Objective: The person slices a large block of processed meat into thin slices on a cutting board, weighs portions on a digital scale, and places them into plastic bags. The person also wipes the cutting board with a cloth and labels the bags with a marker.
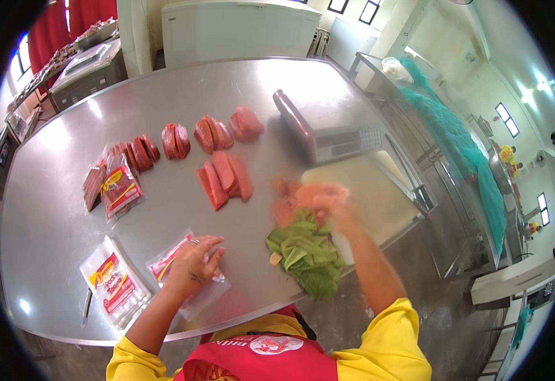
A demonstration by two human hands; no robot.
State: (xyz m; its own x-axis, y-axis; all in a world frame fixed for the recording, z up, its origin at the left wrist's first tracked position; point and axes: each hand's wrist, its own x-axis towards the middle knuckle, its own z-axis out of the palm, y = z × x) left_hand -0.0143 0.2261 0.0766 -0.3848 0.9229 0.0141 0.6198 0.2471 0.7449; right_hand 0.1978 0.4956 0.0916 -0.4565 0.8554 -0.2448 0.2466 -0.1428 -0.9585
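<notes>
Head view looks down on a brushed steel desk (163, 127), smooth and glaring under the lights. Left hand (191, 263) lies flat at about 6 o'clock, its fingers (210, 247) spread and pressing down on a clear plastic pouch (188, 279) with red and yellow print; nothing is gripped. Just beside it at 7 o'clock lies another flat printed pouch (113, 282), glossy and rectangular. Right hand (325, 200) hovers near the picture's centre, blurred; it seems to carry pale pink meat pieces (290, 203), but how far its fingers are parted I cannot tell. Beneath it sits a heap of crinkled green leaves (306, 254) at the desk's near edge, overlapping a white cutting board (366, 190) at 3 o'clock. At 12 o'clock a row of dark red meat slices (210, 133) stands in stacked clumps, with longer pink strips (223, 181) lying nearer. Grey weighing scale (334, 136) sits at 1 o'clock; filled pouches (115, 184) lie at 9 o'clock.
</notes>
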